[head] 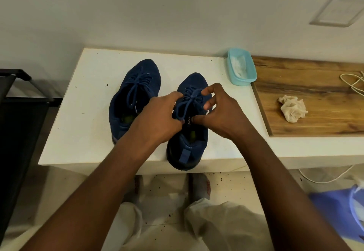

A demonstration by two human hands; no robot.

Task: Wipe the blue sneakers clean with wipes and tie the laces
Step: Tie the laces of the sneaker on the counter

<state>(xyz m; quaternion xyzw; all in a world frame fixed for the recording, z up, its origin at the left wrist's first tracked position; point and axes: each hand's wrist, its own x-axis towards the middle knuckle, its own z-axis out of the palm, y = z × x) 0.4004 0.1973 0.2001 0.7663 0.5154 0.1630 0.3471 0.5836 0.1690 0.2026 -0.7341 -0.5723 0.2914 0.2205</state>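
My left hand [157, 117] and right hand [220, 117] are close together at the middle of the frame, both pinching the laces [189, 102] of the sneaker [187, 146] that sits with its heel at the near edge of the white table [78, 113]. My left fingertips hold a strand low by the tongue. My right thumb and fingers hold a loop higher up.

The laces are thin, soft cord, and I expect them to slip if I loosen my pinch, so I should hold each loop close to the knot, not out at the ends. The upper looks like a soft knit that would give under pressure. The sole looks stiffer, so I would take the sneaker by its heel or sides to steady it. It seems light enough to slide on the smooth table when I pull, so I judge the pull should be sideways and even.

Both sneakers are dark blue with matching blue laces and darker soles, toes pointing towards the wall. The other sneaker [137, 81], just to the left in the frame, looks tied in a bow.

A pale blue tub [241, 69] holding something white stands in the upper right, beside a wooden board [315, 124] with a crumpled, soiled wipe [292, 109] on it.
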